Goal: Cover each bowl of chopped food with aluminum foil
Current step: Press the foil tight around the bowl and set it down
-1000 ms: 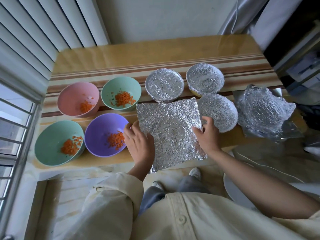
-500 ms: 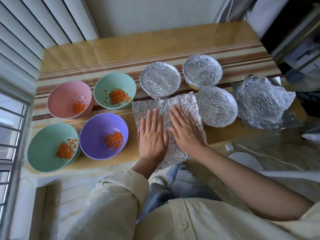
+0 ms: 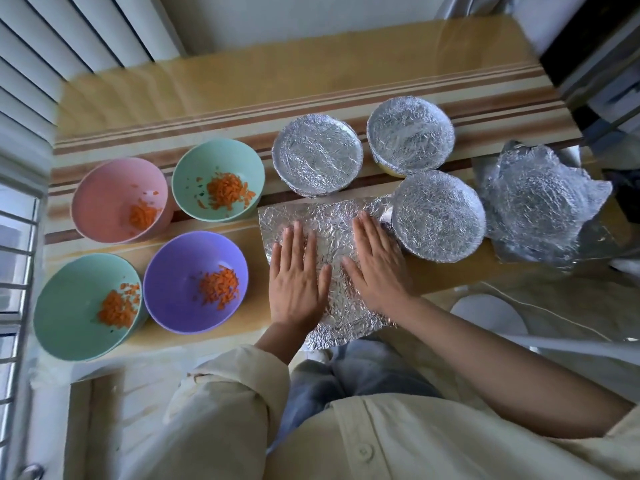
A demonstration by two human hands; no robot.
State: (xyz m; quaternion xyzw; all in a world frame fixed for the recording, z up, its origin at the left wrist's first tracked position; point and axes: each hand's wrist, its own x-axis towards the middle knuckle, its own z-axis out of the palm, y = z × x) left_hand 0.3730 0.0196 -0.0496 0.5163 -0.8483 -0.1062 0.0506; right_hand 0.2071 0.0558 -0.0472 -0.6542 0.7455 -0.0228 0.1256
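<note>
A crinkled foil sheet (image 3: 330, 220) lies flat on the table's near edge. My left hand (image 3: 298, 282) and my right hand (image 3: 377, 268) press on it, palms down, fingers spread. To its left stand several uncovered bowls with chopped carrot: a pink bowl (image 3: 110, 188), a green bowl (image 3: 239, 168), a purple bowl (image 3: 173, 278) and a larger green bowl (image 3: 65, 306). Three foil-covered bowls sit beyond and right of the sheet: one (image 3: 317, 154) at the back, one (image 3: 410, 133) farther right, one (image 3: 438, 216) touching the sheet's right corner.
A crumpled pile of loose foil sheets (image 3: 540, 202) lies at the table's right end. The striped wooden table (image 3: 242, 88) runs up to a wall and window blinds (image 3: 69, 36). A white stool (image 3: 491, 313) stands below right.
My hands went from gripping the sheet's side edges to lying flat on it, and have since slid slightly apart while smoothing it. The camera shifted a little.
</note>
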